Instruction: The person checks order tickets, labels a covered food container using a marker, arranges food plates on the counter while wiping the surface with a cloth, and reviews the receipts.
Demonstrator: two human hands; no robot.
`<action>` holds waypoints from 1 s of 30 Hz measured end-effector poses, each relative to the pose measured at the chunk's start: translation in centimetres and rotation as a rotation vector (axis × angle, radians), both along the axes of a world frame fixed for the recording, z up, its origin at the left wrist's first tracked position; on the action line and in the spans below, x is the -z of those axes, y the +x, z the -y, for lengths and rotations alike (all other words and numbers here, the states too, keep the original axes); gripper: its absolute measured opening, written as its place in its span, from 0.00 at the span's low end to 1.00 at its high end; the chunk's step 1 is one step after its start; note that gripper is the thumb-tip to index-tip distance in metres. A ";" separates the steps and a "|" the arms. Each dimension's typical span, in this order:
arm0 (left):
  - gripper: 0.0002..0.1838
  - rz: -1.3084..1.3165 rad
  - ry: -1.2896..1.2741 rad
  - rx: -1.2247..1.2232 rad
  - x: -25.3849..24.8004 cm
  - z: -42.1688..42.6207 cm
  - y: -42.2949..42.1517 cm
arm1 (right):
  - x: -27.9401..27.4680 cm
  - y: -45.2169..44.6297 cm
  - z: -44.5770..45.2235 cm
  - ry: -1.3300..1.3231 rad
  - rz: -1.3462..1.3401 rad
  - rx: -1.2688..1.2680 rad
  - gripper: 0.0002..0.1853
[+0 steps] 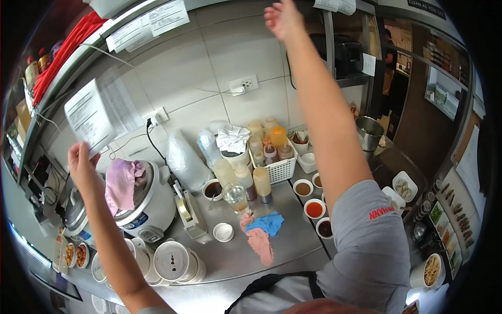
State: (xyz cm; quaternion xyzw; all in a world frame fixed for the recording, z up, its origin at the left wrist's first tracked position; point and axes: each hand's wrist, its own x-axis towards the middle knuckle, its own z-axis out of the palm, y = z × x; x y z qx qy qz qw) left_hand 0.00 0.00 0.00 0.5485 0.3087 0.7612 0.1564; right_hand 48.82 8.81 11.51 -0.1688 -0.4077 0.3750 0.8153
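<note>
My left hand is raised at the left, its fingers closed on the lower edge of a printed paper slip. The slip stands up in front of the tiled wall, over a white rice cooker with a purple cloth on its lid. My right hand reaches up to the top edge of the view, near the shelf rail. Its fingers are curled, partly cut off by the frame, and I cannot make out what is in them. Other printed slips hang from the rail between the hands.
On the steel counter stand squeeze bottles, a white basket of bottles, sauce bowls, a tape dispenser, lidded tubs and pink and blue cloths. A person stands beyond the opening at right.
</note>
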 end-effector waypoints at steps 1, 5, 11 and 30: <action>0.07 -0.006 -0.004 -0.043 0.2 0.7 -1.2 | -0.2 1.4 0.5 0.043 -0.129 0.001 0.32; 0.04 0.010 0.015 -0.086 0.6 3.2 -3.7 | 0.5 9.5 0.6 0.018 -0.285 0.081 0.32; 0.04 0.074 0.049 -0.102 1.1 7.4 -7.7 | -0.1 10.4 2.8 -0.019 -0.375 0.097 0.17; 0.03 0.071 -0.009 -0.103 3.5 8.5 -5.4 | 2.2 -10.3 0.2 0.139 0.082 0.167 0.09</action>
